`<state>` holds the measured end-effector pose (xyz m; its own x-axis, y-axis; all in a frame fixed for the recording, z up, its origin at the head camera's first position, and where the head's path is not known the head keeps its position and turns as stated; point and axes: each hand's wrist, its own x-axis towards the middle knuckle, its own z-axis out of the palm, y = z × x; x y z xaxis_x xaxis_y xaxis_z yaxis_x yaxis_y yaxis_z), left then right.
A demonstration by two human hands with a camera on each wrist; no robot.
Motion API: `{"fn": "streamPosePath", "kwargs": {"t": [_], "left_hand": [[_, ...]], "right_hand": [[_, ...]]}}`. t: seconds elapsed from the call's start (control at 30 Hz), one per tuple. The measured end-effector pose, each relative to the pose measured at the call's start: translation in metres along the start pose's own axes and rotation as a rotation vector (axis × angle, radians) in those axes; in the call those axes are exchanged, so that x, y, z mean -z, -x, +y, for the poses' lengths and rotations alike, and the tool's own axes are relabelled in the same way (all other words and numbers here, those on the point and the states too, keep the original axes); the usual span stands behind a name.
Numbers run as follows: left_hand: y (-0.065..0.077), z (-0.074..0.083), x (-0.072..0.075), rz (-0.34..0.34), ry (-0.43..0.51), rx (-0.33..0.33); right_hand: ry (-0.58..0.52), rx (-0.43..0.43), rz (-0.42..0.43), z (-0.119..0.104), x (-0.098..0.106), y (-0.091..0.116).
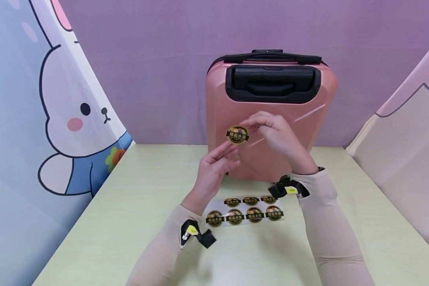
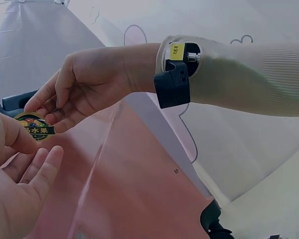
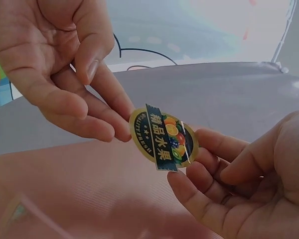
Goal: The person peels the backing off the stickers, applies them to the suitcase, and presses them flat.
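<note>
A round black-and-gold fruit sticker (image 1: 237, 135) is up in front of a pink suitcase (image 1: 257, 159). The fingertips of my right hand (image 1: 277, 133) pinch its right edge. From the lower left, my left hand (image 1: 212, 169) touches the opposite edge with extended fingers, its thumb apart from the sticker. In the right wrist view, the sticker (image 3: 164, 137) tilts with its printed fruit facing the camera, between the left hand (image 3: 55, 74) and the right hand (image 3: 259, 179). Below the hands, a white sheet (image 1: 248, 225) bearing several matching stickers lies on the table.
The suitcase stands upright at the table's back, its black handle (image 1: 273, 81) recessed near the top. A pale table (image 1: 128, 222) extends around it. Printed cloth with a rabbit (image 1: 68, 111) hangs at left, purple cloth (image 1: 146, 71) behind, and pale cloth (image 1: 407, 151) at right.
</note>
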<state>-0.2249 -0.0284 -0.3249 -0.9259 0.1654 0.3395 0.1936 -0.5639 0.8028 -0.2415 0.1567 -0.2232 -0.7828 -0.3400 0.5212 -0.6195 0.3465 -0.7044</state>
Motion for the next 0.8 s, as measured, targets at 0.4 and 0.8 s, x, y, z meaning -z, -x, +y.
{"fn": "streamPosePath", "kwargs": {"t": [0.4,0.8], "left_hand": [[-0.008,0.007,-0.009,0.014,0.0,-0.038],[-0.015,0.015,-0.015,-0.006,-0.05,-0.041]], "right_hand": [[-0.005,0.042,0.033,-0.008,0.003,-0.007],[0.015,0.04,0.043,-0.011,0.004,-0.017]]}}
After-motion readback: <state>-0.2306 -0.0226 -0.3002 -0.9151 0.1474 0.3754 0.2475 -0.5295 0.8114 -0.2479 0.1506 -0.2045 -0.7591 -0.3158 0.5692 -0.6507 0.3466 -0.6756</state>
